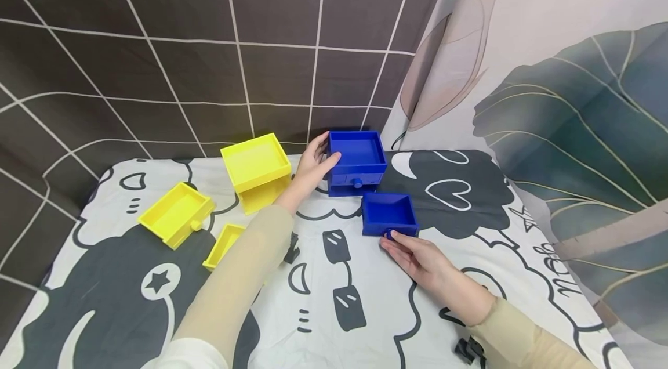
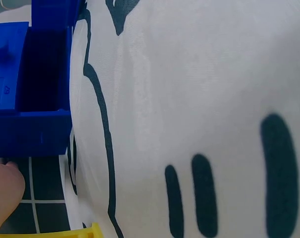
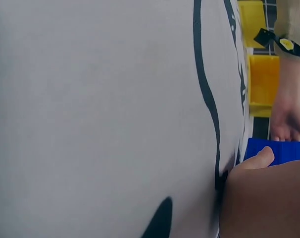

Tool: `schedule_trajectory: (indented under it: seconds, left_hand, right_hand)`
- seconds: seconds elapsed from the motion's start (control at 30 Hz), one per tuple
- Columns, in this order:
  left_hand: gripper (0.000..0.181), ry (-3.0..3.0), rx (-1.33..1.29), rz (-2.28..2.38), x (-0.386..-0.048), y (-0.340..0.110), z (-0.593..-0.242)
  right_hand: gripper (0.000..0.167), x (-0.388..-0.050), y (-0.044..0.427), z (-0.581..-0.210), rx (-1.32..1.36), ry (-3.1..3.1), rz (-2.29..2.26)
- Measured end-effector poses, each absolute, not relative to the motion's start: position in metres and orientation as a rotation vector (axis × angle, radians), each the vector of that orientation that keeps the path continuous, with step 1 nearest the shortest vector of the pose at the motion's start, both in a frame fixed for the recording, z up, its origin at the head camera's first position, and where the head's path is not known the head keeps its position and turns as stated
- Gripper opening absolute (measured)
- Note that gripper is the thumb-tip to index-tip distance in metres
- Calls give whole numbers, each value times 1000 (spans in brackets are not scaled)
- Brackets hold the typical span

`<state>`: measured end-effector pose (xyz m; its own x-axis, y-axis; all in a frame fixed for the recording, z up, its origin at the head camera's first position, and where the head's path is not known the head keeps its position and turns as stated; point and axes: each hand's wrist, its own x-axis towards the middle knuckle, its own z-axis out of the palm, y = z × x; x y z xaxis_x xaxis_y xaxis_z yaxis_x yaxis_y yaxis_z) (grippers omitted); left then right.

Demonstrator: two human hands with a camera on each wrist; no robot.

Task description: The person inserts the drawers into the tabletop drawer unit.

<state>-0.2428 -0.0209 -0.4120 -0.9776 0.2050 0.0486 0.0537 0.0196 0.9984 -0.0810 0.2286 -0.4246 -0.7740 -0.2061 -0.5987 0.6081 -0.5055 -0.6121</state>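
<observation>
My left hand [image 1: 312, 166] grips the left side of a small blue cabinet [image 1: 356, 169], its thumb at the front edge. The cabinet's upper drawer front has a round knob [image 1: 357, 183]; below it lies a hollow compartment [image 2: 45, 69], visible in the left wrist view. Just in front, slightly to the right, a blue drawer [image 1: 389, 214] rests low over the cloth. My right hand [image 1: 420, 261] pinches this drawer's knob between thumb and fingers. Whether the drawer's back end is inside the cabinet, I cannot tell. The right wrist view mostly hides the drawer behind my hand [image 3: 266, 193].
Left of the blue cabinet stands a yellow cabinet [image 1: 256, 163]. Two loose yellow drawers lie further left and nearer: one [image 1: 176, 212] fully visible, the other [image 1: 223, 246] partly behind my left forearm. A patterned cloth [image 1: 313, 299] covers the surface; a dark gridded curtain [image 1: 271, 73] hangs behind.
</observation>
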Motion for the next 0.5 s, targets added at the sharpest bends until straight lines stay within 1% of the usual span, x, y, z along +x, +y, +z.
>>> schedule_trajectory:
  seconds: [0.37, 0.5]
  left_hand:
    - [67, 2160, 272, 2124, -243, -19, -410]
    - [68, 2153, 280, 2133, -242, -20, -411]
  right_hand:
    - [30, -89, 207, -425, 595, 1209, -2265]
    - [27, -91, 199, -426, 610, 1228, -2245]
